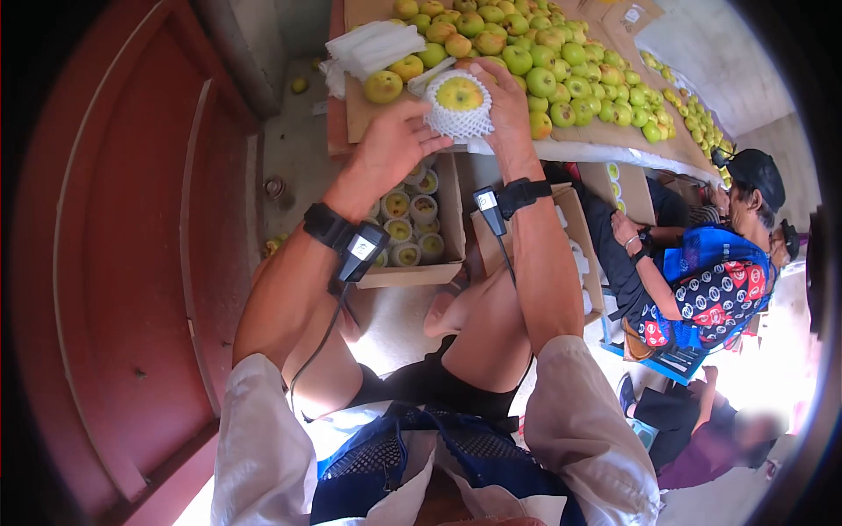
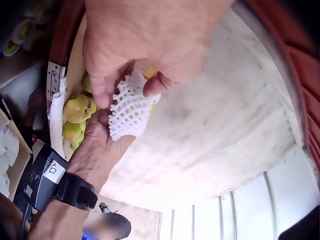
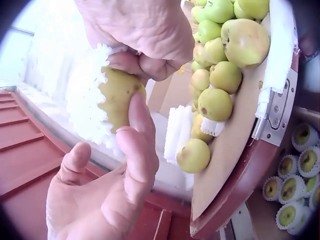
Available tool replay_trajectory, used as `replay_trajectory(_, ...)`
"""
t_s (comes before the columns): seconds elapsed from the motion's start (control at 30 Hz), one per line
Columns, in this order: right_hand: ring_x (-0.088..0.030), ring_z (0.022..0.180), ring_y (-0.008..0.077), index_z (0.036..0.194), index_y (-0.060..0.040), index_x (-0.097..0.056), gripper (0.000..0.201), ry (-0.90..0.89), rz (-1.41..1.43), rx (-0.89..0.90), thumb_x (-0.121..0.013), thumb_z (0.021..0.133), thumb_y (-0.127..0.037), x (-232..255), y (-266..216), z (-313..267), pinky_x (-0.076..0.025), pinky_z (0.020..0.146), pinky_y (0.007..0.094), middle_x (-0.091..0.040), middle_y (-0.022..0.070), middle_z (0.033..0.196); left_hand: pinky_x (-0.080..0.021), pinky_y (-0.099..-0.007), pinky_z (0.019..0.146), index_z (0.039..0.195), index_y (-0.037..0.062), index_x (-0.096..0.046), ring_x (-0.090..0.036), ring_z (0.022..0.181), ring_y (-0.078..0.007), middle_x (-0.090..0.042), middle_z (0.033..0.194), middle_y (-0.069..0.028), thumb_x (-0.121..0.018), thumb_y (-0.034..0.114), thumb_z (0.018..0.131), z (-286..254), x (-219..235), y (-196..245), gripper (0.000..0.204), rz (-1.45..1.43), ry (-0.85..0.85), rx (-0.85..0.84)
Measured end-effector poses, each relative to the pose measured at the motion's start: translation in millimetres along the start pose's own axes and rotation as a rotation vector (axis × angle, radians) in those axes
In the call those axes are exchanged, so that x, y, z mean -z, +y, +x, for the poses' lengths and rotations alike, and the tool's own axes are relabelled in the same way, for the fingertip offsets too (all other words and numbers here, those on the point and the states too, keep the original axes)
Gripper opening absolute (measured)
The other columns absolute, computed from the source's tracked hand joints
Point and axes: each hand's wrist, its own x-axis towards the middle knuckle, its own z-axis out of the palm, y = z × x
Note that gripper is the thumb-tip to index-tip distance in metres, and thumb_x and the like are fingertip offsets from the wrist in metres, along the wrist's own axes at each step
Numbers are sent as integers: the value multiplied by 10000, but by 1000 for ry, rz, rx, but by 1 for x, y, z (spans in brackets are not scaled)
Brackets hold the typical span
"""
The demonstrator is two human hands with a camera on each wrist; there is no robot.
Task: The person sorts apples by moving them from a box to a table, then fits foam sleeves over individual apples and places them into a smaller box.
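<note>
A yellow-green apple [image 1: 460, 93] with reddish patches sits inside a white foam net sleeve [image 1: 465, 122], held up in front of the table edge. My right hand [image 1: 504, 101] grips the apple from the right, thumb and fingers around its side. My left hand [image 1: 395, 143] is at the sleeve's lower left, its fingertips touching it. In the right wrist view, a finger of the left hand [image 3: 107, 200] lies along the bare part of the apple [image 3: 122, 95], and its thumb stands apart. From the left wrist, the net covers most of the fruit.
Many loose apples [image 1: 574, 74] cover the cardboard-topped table. A stack of flat foam sleeves [image 1: 377, 48] lies at its left corner. Below stands a carton [image 1: 452, 219] of netted apples, with another carton [image 1: 570, 206] to its right. Another person [image 1: 702, 263] sits at the right; a red door is left.
</note>
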Motion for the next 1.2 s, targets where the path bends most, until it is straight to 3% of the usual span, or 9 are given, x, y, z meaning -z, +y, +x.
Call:
replay_trajectory(0.2, -680, 919, 146, 1241, 51, -645, 360, -88, -129, -30, -734, 970, -169, -2, -7, -5, -565, 773, 275, -687, 104, 1066, -519, -399, 986, 1403, 58, -530, -634, 1145, -213, -631, 1301, -83, -700, 351, 982, -10, -13, 8, 541, 198, -10, 37)
replay_trajectory(0.33, -664, 929, 140, 1255, 55, -633, 398, -64, -86, -71, -707, 995, -238, 2, 1, -2, -549, 787, 279, -682, 101, 1068, -522, -419, 972, 1409, 81, -525, -617, 1198, -225, -607, 1329, -88, -726, 277, 970, -2, -6, 5, 522, 226, -10, 62)
replay_trajectory(0.4, -652, 946, 147, 1263, 62, -623, 433, 21, -51, -77, -684, 1008, -283, 1, 9, -3, -537, 809, 288, -682, 107, 1066, -493, -387, 960, 1361, 85, -573, -611, 1178, -172, -637, 1296, -42, -731, 290, 964, -1, -7, 0, 474, 151, 44, 32)
replay_trajectory(0.53, -631, 969, 168, 1288, 74, -593, 500, 301, -192, -37, -649, 1024, -346, -14, 18, -10, -514, 839, 305, -680, 125, 1068, -485, -390, 968, 1356, 92, -564, -595, 1181, -182, -619, 1291, -41, -739, 245, 957, 0, -16, -4, 462, 99, 95, -68)
replay_trajectory(0.63, -630, 951, 183, 1288, 77, -582, 500, 393, -288, 165, -647, 1024, -343, -21, 30, -9, -508, 832, 316, -677, 140, 1067, -503, -402, 951, 1392, 92, -516, -596, 1159, -215, -584, 1285, -64, -754, 188, 948, 1, -18, -5, 513, 77, 125, -57)
replay_trajectory(0.73, -631, 938, 179, 1283, 78, -573, 485, 393, -316, 148, -667, 1014, -314, -21, 23, -12, -511, 818, 314, -676, 155, 1060, -492, -406, 964, 1401, 87, -503, -585, 1161, -222, -573, 1288, -73, -764, 180, 942, 2, -13, -6, 536, 49, 129, -28)
replay_trajectory(0.9, -638, 931, 174, 1286, 99, -557, 467, 349, -100, 146, -706, 992, -231, -19, 23, -9, -522, 794, 292, -679, 165, 1067, -480, -431, 996, 1418, 76, -480, -566, 1195, -237, -555, 1305, -100, -767, 178, 945, 2, -11, -9, 563, -20, 122, -28)
replay_trajectory(1.0, -646, 943, 178, 1296, 112, -544, 474, 339, 6, 143, -714, 989, -206, -19, 24, -9, -531, 799, 288, -684, 175, 1083, -477, -366, 924, 1330, 78, -575, -589, 1113, -176, -621, 1255, -43, -748, 218, 959, -1, -16, -11, 432, -15, 123, -48)
replay_trajectory(1.2, -655, 952, 184, 1284, 120, -554, 453, 346, 41, 126, -713, 991, -186, -19, 18, -12, -542, 819, 295, -689, 182, 1105, -480, -366, 929, 1348, 74, -567, -594, 1114, -177, -620, 1268, -44, -724, 234, 981, -1, -18, -12, 430, 11, 86, -52)
